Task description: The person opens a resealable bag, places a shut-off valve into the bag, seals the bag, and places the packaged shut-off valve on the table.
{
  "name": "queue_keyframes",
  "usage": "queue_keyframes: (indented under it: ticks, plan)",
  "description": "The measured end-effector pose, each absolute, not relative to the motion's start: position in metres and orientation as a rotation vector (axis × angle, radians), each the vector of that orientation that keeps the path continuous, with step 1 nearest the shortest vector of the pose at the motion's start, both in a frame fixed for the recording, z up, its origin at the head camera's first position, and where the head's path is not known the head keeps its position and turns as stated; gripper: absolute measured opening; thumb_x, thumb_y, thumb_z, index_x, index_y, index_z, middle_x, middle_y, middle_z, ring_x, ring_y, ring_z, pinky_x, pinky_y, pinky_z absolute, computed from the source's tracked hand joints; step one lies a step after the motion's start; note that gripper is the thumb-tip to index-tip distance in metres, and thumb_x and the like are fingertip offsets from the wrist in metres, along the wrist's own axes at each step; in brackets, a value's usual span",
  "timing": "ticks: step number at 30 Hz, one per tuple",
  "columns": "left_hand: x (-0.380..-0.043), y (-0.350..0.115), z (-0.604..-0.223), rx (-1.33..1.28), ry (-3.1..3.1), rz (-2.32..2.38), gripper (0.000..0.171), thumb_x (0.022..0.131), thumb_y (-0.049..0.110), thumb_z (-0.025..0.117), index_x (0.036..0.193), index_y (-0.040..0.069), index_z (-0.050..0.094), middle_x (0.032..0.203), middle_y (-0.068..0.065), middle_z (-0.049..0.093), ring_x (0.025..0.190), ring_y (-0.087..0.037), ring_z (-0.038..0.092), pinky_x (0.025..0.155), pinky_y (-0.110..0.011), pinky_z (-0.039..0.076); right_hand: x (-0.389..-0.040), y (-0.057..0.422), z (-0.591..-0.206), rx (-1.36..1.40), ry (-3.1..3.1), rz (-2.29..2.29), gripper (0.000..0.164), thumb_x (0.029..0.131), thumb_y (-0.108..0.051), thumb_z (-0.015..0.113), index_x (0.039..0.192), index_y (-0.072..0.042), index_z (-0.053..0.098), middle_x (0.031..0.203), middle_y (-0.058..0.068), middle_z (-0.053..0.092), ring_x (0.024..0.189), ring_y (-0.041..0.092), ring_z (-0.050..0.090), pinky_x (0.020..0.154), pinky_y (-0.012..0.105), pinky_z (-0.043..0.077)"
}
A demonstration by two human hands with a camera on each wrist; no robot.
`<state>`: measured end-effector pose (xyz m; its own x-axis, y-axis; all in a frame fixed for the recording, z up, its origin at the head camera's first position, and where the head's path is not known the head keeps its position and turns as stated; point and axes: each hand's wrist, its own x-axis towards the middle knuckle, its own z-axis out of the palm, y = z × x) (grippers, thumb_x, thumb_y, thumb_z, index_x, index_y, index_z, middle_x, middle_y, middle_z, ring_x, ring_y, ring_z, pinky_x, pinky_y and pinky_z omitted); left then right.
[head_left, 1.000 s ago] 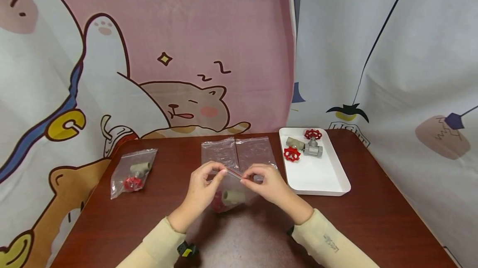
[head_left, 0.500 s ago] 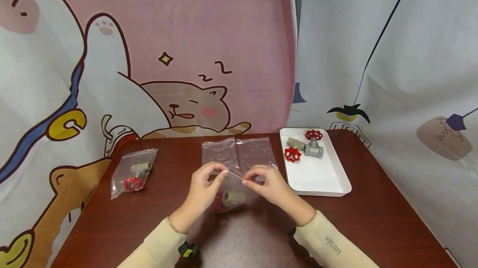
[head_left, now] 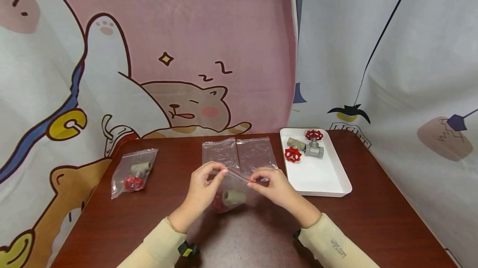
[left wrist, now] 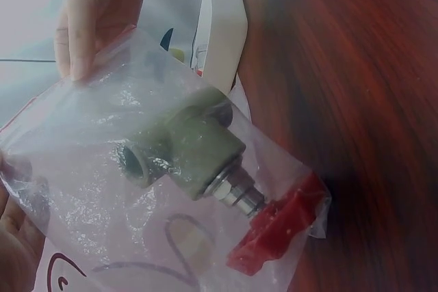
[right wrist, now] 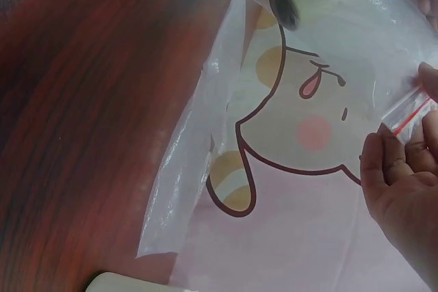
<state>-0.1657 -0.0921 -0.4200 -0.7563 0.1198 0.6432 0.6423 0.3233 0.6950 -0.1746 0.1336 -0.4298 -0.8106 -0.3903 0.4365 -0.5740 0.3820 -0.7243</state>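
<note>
Both hands pinch the top edge of a clear zip bag (left wrist: 150, 107), with the left hand (head_left: 201, 188) at one end and the right hand (head_left: 274, 187) farther along. A red line marks the zip strip (head_left: 240, 174) stretched between their fingertips. Inside the bag hangs a valve (left wrist: 198, 145) with a beige-green body, a metal stem and a red handwheel (left wrist: 277, 227). From the right wrist, the thumb and fingers of the right hand sit at the red strip, while the valve is partly cut off at the top.
Two flat clear bags (head_left: 257, 152) lie side by side behind the hands. At the right, a white tray (head_left: 321, 179) holds a metal valve (head_left: 314, 149) and a beige valve (head_left: 296, 144), both with red handwheels. Another bagged valve (head_left: 138, 172) lies at the left.
My right hand has slid a little to the right along the zip strip, so more of the strip shows between the hands. The left hand has hardly moved.
</note>
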Motion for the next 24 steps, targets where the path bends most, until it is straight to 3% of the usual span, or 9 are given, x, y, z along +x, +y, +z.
queue_keyframes:
  ticks: [11, 17, 21, 24]
  plan:
    - [-0.1669, -0.0948, -0.4179, -0.619, -2.156, -1.463, 0.003, 0.085, 0.003, 0.068, 0.085, 0.006, 0.067, 0.081, -0.005, 0.067, 0.078, -0.012, 0.062, 0.066, -0.021, 0.050, -0.1752, 0.1393, -0.4344, 0.838, -2.482, 1.371, 0.007, 0.079, -0.015, 0.077, 0.083, -0.014, 0.071, 0.079, -0.004, 0.067, 0.074, 0.011, 0.059, 0.066, 0.028, 0.051]
    - [-0.1666, -0.0933, -0.4167, -0.607, -2.166, -1.454, 0.006, 0.086, 0.002, 0.066, 0.083, -0.002, 0.064, 0.080, -0.009, 0.067, 0.077, -0.018, 0.062, 0.064, -0.017, 0.048, -0.1740, 0.1361, -0.4345, 0.830, -2.473, 1.349, 0.008, 0.076, -0.005, 0.077, 0.081, -0.007, 0.071, 0.077, 0.004, 0.067, 0.072, 0.021, 0.060, 0.065, 0.034, 0.051]
    - [-0.1666, -0.0935, -0.4173, -0.605, -2.168, -1.455, 0.002, 0.085, 0.002, 0.067, 0.084, 0.003, 0.066, 0.081, -0.006, 0.067, 0.077, -0.014, 0.062, 0.062, -0.016, 0.048, -0.1739, 0.1368, -0.4358, 0.826, -2.481, 1.354, 0.008, 0.076, 0.000, 0.076, 0.081, -0.002, 0.070, 0.077, 0.008, 0.067, 0.072, 0.027, 0.060, 0.064, 0.034, 0.051]
    - [-0.1665, -0.0945, -0.4188, -0.615, -2.157, -1.465, 0.003, 0.085, 0.005, 0.068, 0.085, 0.007, 0.067, 0.081, -0.003, 0.067, 0.077, -0.010, 0.061, 0.061, -0.016, 0.048, -0.1736, 0.1394, -0.4370, 0.829, -2.491, 1.351, 0.008, 0.076, -0.004, 0.076, 0.081, -0.005, 0.070, 0.077, 0.004, 0.067, 0.072, 0.023, 0.061, 0.065, 0.032, 0.051]
